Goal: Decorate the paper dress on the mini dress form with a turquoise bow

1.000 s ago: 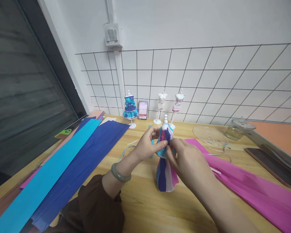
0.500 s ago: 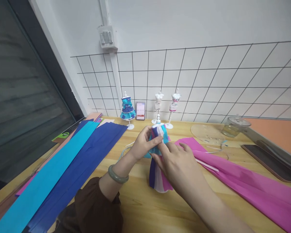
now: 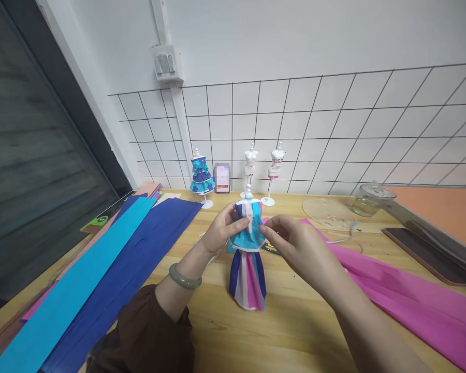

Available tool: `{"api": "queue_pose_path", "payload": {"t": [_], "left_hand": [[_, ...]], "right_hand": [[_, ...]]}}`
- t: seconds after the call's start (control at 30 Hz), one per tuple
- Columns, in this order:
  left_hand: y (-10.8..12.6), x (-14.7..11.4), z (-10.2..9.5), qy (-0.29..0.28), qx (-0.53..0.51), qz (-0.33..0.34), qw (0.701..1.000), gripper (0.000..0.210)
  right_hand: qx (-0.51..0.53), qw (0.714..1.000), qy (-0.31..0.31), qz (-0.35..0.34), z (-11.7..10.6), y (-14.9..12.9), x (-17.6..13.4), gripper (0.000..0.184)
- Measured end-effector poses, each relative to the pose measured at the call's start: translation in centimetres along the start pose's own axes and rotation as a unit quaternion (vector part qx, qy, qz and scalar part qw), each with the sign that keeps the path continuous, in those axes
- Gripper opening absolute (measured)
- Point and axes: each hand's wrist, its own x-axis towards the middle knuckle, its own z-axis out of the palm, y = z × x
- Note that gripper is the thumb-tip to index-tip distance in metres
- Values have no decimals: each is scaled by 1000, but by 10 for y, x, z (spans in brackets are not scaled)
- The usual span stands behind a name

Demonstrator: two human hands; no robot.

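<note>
Grip, left hand (image 3: 222, 231): gripping the dress (image 3: 248, 242), thumb lying across its front and fingers going round the side, probably for steadying the upper half. Grip, right hand (image 3: 297, 238): thumb and forefinger drawing near each other, tips touching the dress's right edge, seemingly for adjusting that edge; whether cloth is being pinched between them, I cannot tell. Dress: clothing a form (image 3: 248, 192), white neck showing above, standing upright at the middle of the surface (image 3: 225, 334), apparently so both hands are reaching it without stretching; base hiding under the hem. Rear row, by the wall (image 3: 314, 31): clothed form (image 3: 202, 177), phone (image 3: 222, 178), white form (image 3: 250, 163), pink-trimmed form (image 3: 276, 165), all standing upright, perhaps there for leaving working room in front. Left side: light blue sheet (image 3: 89, 267), overlying dark blue sheet (image 3: 143, 254), both lying lengthwise, likely for easy reach. Right side: pink sheet (image 3: 396, 285), running past the right forearm; lidded jar (image 3: 367, 202) sitting farther back.
</note>
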Motion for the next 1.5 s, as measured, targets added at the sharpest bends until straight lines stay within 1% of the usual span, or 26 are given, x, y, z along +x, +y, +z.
{"api": "queue_pose_path", "payload": {"t": [0.1, 0.2, 0.27, 0.4, 0.53, 0.63, 0.77, 0.83, 0.9, 1.0, 1.1, 1.17, 1.23, 1.27, 1.33, 1.37, 1.43, 1.5], "left_hand": [[-1, 0, -1, 11, 16, 5, 1000, 40], [-1, -1, -1, 32, 37, 8, 999, 44], [0, -1, 0, 37, 40, 8, 998, 43], [3, -1, 2, 29, 38, 10, 999, 39], [5, -1, 3, 17, 48, 12, 999, 34], [8, -2, 2, 13, 59, 8, 998, 36], [11, -2, 2, 12, 74, -2, 997, 40], [12, -3, 2, 14, 78, -4, 997, 41], [12, -2, 2, 21, 82, -1, 996, 40], [11, 0, 1, 35, 77, -2, 996, 40], [10, 4, 0, 59, 52, -5, 997, 40], [9, 7, -2, 88, 34, -6, 996, 40], [8, 9, -4, 107, 19, -5, 994, 39], [8, 10, -4, 111, 12, -7, 994, 38], [7, 10, -5, 120, 2, -9, 993, 37], [7, 10, -5, 127, 0, -12, 992, 36], [7, 9, -4, 143, 0, -20, 989, 35], [7, 9, -2, 154, 10, -31, 987, 36]], "right_hand": [[38, 999, -12, 4, 6, 0, 3, 27], [29, 999, 7, 12, 10, 1, 4, 26], [27, 999, 15, 9, 11, 1, 5, 26], [61, 998, -15, -10, 12, 1, 5, 26], [93, 995, -17, -10, 13, 2, 7, 29], [130, 991, -30, -4, 13, 3, 8, 30], [186, 981, -60, 3, 12, 4, 8, 32], [197, 977, -79, -1, 10, 4, 9, 32], [195, 977, -90, -6, 7, 6, 9, 32], [168, 982, -87, 3, 2, 9, 10, 32], [86, 994, -68, 3, 2, 11, 9, 29], [10, 998, -44, -36, 6, 10, 7, 20], [-60, 991, -21, -114, 15, 8, 5, 10], [-90, 982, -11, -163, 20, 7, 5, 8], [-149, 955, 13, -255, 33, 7, 6, 14], [-182, 940, 30, -288, 38, 7, 6, 16], [-247, 909, 70, -329, 48, 9, 8, 20], [-291, 883, 109, -352, 55, 13, 9, 20]]}}
